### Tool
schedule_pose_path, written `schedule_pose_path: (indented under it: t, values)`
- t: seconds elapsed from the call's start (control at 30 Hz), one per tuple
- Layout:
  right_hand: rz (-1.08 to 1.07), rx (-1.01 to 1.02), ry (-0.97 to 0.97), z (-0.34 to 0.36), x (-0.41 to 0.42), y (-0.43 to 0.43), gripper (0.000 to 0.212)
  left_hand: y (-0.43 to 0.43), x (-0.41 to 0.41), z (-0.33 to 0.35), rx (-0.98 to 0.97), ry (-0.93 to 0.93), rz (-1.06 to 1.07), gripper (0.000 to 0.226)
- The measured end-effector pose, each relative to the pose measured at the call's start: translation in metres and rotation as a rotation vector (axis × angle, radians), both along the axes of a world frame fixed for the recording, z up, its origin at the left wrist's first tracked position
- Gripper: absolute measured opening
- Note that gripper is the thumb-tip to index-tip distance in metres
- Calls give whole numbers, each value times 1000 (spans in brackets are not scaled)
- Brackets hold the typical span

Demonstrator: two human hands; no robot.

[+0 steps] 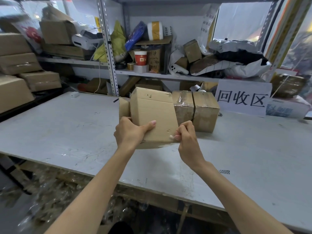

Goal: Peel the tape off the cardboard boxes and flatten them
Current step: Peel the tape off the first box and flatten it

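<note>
The cardboard box [152,114] is held tilted above the middle of the white table [67,132], its broad plain face towards the camera. A glossy strip of clear tape [158,145] runs along its lower edge, though it is see-through and hard to follow.

The left hand [130,130] grips the box at its lower left. The thumb lies across the face and the fingers are hidden behind the cardboard. The right hand [185,134] has its fingers curled, with thumb and forefinger pinching the box's lower right corner where the strip ends. Whether a loose tape end sits between the fingertips is too fine to make out.

Just behind to the right, a second box [197,108] stands on the table, wrapped in clear tape and crossed by a dark strap. To the left, a small box [124,107] is mostly hidden by the held one.

Further right, a white sign [243,100] with large dark characters leans at the back of the table. A metal shelf [108,48] behind holds crowded cartons, bags, tape rolls and a red paper cup [140,57], much of it overlapping and blurred. Stacked boxes [20,65] are cut off at the left edge.
</note>
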State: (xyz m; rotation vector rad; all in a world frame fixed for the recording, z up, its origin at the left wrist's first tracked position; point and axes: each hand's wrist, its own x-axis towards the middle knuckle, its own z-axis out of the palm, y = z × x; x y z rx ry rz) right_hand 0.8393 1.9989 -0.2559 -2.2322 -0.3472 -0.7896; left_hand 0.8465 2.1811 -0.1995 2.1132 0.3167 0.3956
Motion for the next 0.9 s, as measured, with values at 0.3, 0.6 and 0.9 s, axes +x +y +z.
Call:
schedule_pose_path:
  t: [0.3,0.6,0.9]
  values:
    - [228,309,98,12,-10,-5,35,16,1,-2,-221,92,-26,64]
    - [251,685,69,28,-4,-8,31,15,5,-6,-554,168,-93,66]
    - [249,648,142,28,-4,-12,22,7,7,-26,-388,164,-204,85]
